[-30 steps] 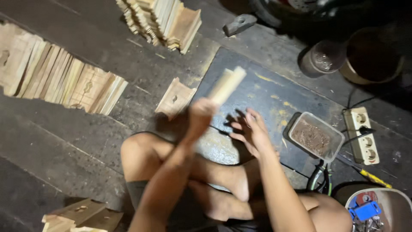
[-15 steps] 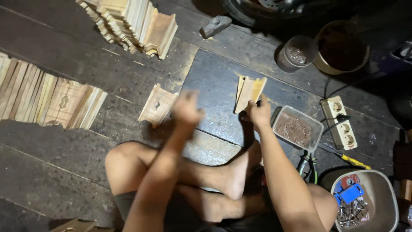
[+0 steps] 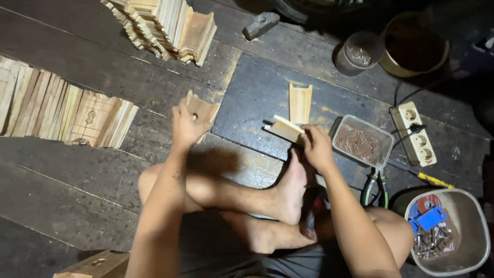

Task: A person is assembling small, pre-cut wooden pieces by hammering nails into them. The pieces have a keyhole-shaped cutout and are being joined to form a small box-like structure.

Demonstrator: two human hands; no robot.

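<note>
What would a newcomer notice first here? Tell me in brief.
The two hands at centre: the right hand grips a pale wood piece over the dark slab, while the left hand reaches onto another piece on the floor. Next, the wood stacks: a long row at left and a pile at top.

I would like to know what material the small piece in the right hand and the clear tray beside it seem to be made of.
The small piece in the right hand looks like pale, unpainted wood: flat cut faces, matt surface, same colour as the stacked pieces. The tray is probably thin clear plastic, since its brown contents show through its glossy rim.
</note>
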